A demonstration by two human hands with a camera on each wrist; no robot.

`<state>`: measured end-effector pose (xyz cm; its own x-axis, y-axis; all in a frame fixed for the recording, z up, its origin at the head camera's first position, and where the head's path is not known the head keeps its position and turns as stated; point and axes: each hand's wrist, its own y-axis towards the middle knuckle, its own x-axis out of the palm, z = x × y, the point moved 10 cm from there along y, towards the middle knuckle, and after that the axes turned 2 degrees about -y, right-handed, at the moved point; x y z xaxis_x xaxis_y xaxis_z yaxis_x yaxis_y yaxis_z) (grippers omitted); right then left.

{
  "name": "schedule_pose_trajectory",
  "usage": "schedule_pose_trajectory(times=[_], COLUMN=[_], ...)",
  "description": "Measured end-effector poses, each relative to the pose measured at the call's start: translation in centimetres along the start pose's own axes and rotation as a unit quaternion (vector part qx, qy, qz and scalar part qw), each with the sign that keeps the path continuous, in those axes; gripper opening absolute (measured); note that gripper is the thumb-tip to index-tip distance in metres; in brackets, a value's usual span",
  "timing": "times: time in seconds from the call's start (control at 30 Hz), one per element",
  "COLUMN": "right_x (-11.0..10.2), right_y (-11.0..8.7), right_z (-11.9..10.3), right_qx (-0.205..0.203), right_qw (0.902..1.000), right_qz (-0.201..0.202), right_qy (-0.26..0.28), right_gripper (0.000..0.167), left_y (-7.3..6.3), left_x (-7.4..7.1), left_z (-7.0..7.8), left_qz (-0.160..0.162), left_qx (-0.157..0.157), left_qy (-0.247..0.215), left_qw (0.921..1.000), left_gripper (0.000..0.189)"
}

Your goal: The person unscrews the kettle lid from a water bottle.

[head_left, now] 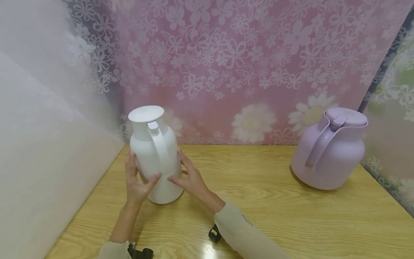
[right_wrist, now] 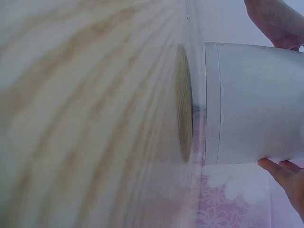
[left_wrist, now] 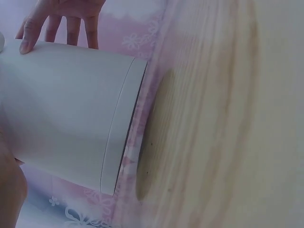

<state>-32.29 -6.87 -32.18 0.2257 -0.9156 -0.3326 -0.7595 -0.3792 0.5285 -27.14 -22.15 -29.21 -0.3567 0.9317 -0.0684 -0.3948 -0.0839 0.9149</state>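
A white vacuum jug (head_left: 165, 192) with a round flat lid and a handle facing me is at the left of the head view. My left hand (head_left: 137, 187) grips its left side, thumb toward the front. On the opposite side my right hand (head_left: 193, 181) holds the body, with its thumb below the handle. Both wrist views show a gap between the base of the jug (left_wrist: 71, 114) and the table, with a dark oval shadow beneath, so it is lifted. The jug (right_wrist: 256, 104) looks roughly upright in the head view.
A lilac jug (head_left: 330, 158) stands on the wooden table (head_left: 245, 187) at the right. Behind the table hangs a pink flowered curtain (head_left: 226, 72). A white wall (head_left: 48, 144) borders the left side. Black wrist devices (head_left: 215, 233) show near the sleeves.
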Motion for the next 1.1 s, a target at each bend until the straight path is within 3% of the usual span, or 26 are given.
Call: schedule_pose_trajectory(times=[0.33,0.43,0.57,0.67,0.77,1.0,1.1], right_x=[-0.6,-1.1,-1.9,-2.5,-2.7,-2.7,-3.0], right_y=[-0.7,-1.0,-1.7,-2.2,-2.6,-3.2,-3.7], right_z=[3.1,2.4,-0.1,-1.6,-1.8,1.7,1.7], right_qx=[-0.003,-0.010,-0.022,-0.014,-0.002,0.004,0.011], right_qw=[0.9995,0.9991,0.9984,0.9982,0.9982,0.9970,0.9964], right_qz=[0.024,0.031,0.040,0.047,0.049,0.059,0.068], right_qy=[-0.019,-0.026,-0.033,-0.034,-0.035,-0.050,-0.049], right_gripper=[0.089,0.090,0.086,0.082,0.081,0.088,0.089], left_y=[0.0,0.0,-0.1,-0.2,-0.2,-0.3,-0.3], left_x=[1.0,1.4,1.6,1.9,2.1,2.7,2.9], left_z=[1.2,1.4,1.7,1.9,2.0,2.8,3.0], left_qz=[-0.002,-0.007,-0.009,-0.011,-0.015,-0.021,-0.023], left_qx=[0.007,0.006,0.005,0.006,0.009,0.024,0.027], left_qy=[-0.018,-0.013,-0.016,-0.021,-0.011,-0.020,-0.037], left_qw=[0.9998,0.9999,0.9998,0.9997,0.9998,0.9993,0.9987], left_gripper=[0.088,0.088,0.088,0.088,0.088,0.087,0.086])
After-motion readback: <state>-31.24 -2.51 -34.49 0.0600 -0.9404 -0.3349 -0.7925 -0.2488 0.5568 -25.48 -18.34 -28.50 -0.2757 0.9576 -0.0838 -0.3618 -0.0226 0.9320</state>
